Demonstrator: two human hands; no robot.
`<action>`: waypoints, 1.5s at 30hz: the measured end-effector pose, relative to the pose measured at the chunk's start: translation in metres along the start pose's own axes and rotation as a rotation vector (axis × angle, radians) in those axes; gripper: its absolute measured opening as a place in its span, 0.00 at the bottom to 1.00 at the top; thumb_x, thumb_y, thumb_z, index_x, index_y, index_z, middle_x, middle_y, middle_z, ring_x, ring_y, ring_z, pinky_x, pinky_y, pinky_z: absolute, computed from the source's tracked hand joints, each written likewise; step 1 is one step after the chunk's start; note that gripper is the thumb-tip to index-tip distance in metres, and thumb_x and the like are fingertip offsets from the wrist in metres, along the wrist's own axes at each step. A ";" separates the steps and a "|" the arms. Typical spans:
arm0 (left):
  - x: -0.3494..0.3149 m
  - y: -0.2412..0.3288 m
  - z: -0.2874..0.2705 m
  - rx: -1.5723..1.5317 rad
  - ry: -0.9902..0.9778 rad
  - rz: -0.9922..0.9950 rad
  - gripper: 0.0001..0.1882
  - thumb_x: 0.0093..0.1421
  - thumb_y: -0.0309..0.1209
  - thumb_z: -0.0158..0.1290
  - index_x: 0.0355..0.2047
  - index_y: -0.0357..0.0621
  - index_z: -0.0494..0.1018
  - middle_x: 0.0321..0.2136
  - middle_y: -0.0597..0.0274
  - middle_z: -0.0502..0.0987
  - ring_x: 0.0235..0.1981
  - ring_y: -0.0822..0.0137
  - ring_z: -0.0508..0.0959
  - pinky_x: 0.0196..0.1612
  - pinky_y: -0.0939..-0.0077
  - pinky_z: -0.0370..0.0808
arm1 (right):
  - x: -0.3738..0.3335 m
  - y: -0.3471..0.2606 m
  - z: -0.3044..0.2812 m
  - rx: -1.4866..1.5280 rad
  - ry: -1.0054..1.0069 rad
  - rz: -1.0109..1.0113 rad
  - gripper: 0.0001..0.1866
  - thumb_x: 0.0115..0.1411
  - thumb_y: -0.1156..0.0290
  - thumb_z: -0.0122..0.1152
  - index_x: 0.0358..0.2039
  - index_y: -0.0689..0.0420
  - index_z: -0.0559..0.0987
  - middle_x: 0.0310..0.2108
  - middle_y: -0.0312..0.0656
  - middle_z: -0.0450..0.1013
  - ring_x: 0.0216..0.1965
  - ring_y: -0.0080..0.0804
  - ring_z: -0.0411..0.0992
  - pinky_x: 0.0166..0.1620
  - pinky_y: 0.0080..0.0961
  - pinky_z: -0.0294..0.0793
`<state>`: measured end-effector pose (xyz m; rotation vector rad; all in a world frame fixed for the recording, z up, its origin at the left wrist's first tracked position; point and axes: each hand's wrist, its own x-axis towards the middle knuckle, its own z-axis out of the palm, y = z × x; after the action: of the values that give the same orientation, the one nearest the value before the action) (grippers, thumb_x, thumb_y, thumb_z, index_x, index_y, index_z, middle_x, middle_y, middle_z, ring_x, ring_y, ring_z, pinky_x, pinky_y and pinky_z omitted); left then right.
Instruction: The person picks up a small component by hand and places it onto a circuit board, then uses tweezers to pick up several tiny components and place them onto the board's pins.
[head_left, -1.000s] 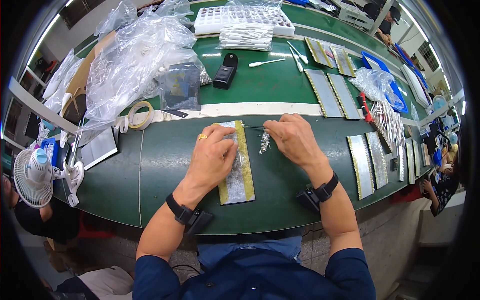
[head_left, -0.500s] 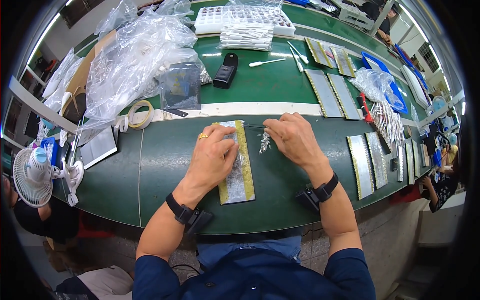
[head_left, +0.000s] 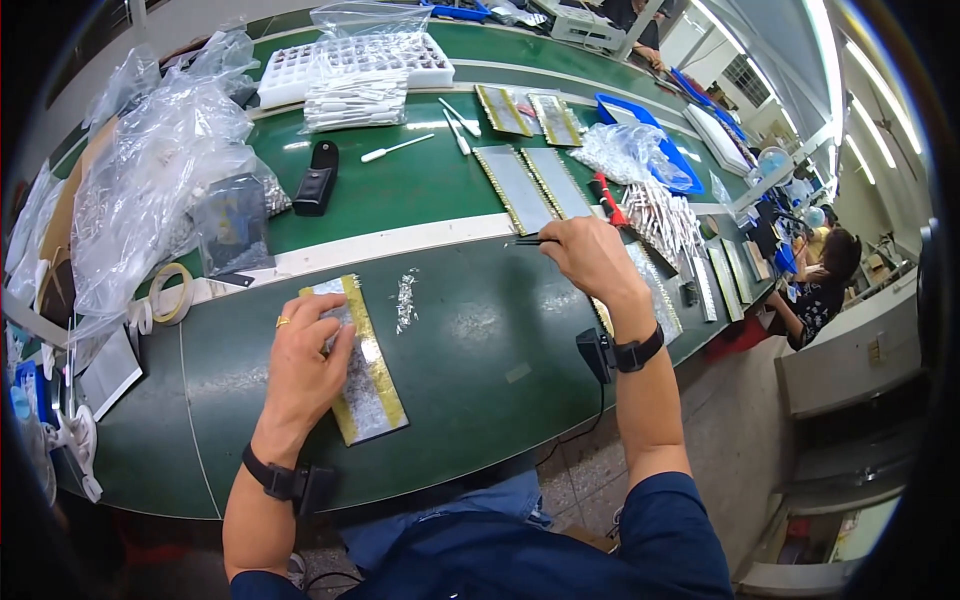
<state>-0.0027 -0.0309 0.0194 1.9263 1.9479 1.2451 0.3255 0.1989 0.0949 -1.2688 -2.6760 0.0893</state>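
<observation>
A flat grey panel with yellow taped long edges (head_left: 372,395) lies in front of me on the green bench. My left hand (head_left: 308,345) rests over its upper left part, fingers loosely curled and the thumb apart from them. Off to the right, my right hand (head_left: 592,255) is closed on dark thin tweezers (head_left: 525,242), their tips pointing left. Nothing can be made out between the tips. Just right of the panel's top is a small pile of tiny silvery pieces (head_left: 405,302).
Two grey panels with toothed edges (head_left: 512,190) lie beyond my right hand; more lie under and beside that forearm. Red-handled pliers (head_left: 606,198), white swabs (head_left: 665,225) and a blue tray (head_left: 650,140) are farther right. Plastic bags (head_left: 160,170) and a tape roll (head_left: 170,293) sit left.
My right hand has moved right with the tweezers, away from the panel and the pile. My left hand has loosened on the panel. The whole view has swung rightward.
</observation>
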 end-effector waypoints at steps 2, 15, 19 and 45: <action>0.000 0.000 0.000 0.001 0.003 0.000 0.09 0.63 0.22 0.66 0.28 0.31 0.79 0.52 0.50 0.86 0.56 0.43 0.80 0.59 0.55 0.78 | -0.001 0.005 0.006 0.000 -0.001 0.017 0.12 0.68 0.64 0.66 0.40 0.58 0.90 0.34 0.57 0.84 0.40 0.59 0.83 0.48 0.51 0.81; 0.001 0.002 -0.002 -0.007 -0.007 -0.022 0.11 0.64 0.22 0.65 0.28 0.30 0.75 0.55 0.53 0.86 0.57 0.46 0.80 0.58 0.58 0.78 | -0.011 -0.012 0.034 0.147 0.012 0.240 0.17 0.66 0.63 0.66 0.37 0.68 0.89 0.33 0.61 0.84 0.37 0.61 0.83 0.48 0.47 0.82; 0.001 0.002 -0.003 -0.012 -0.016 -0.033 0.12 0.65 0.22 0.65 0.28 0.30 0.75 0.55 0.53 0.86 0.56 0.46 0.80 0.58 0.58 0.78 | -0.015 -0.017 0.040 0.152 0.019 0.251 0.17 0.66 0.63 0.67 0.36 0.68 0.88 0.32 0.61 0.84 0.37 0.61 0.83 0.47 0.48 0.82; 0.005 0.007 -0.006 -0.180 0.083 -0.103 0.11 0.67 0.24 0.64 0.28 0.31 0.78 0.50 0.54 0.87 0.51 0.49 0.82 0.55 0.61 0.78 | -0.015 -0.068 0.044 0.207 0.203 -0.178 0.09 0.70 0.65 0.68 0.43 0.58 0.88 0.35 0.50 0.84 0.39 0.55 0.82 0.44 0.48 0.80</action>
<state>-0.0018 -0.0303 0.0294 1.6932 1.8730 1.4376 0.2748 0.1448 0.0587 -0.9221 -2.5160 0.1972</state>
